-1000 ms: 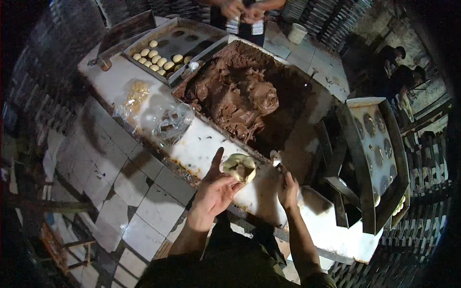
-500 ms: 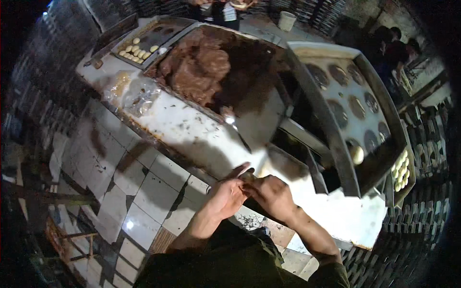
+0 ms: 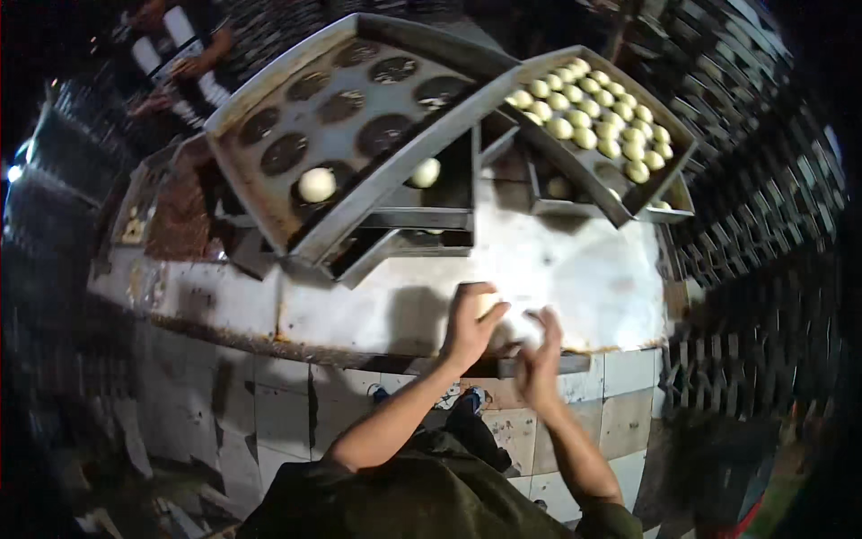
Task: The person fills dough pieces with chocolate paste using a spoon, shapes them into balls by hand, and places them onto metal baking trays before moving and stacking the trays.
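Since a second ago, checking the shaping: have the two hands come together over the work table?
Yes. The left hand and right hand were apart on the floured table; now they meet at its near edge, cupped around the pale dough.

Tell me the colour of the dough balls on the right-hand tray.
Pale yellowish-cream dough balls, clearest in the head view.

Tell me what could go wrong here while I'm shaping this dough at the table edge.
Your left hand and right hand work the dough piece right at the table edge, so it might drop to the tiled floor. The big tray sits tilted on stacked trays, so its two dough balls could roll.
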A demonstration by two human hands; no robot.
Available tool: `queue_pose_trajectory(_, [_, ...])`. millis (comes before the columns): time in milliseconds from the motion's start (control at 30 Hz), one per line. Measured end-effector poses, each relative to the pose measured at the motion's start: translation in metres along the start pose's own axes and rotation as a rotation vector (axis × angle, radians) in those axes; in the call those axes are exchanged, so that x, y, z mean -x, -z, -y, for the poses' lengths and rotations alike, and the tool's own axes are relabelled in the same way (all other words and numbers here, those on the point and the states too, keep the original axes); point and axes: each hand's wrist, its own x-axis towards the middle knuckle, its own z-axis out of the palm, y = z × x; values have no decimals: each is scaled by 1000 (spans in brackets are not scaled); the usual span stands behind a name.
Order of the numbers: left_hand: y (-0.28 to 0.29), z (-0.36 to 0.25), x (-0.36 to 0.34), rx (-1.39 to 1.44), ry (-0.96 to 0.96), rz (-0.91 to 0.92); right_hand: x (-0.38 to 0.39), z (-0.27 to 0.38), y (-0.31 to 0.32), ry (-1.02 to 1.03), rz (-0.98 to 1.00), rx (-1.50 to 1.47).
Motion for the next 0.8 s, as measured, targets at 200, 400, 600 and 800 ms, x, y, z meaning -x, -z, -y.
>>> queue_pose_trajectory(200, [-12, -13, 2, -466, -54, 338, -73, -89, -14, -184, -68, 34])
queue_pose_trajectory(400, [161, -42, 74, -461, 203, -134, -9, -86, 6, 316, 242, 538])
queue_pose_trajectory(600, [169, -32, 74, -213, 131, 58, -106, -79, -47, -188, -46, 344])
queue_pose_trajectory(800, [203, -28, 37, -23, 23, 388, -2, -7, -40, -163, 337, 779])
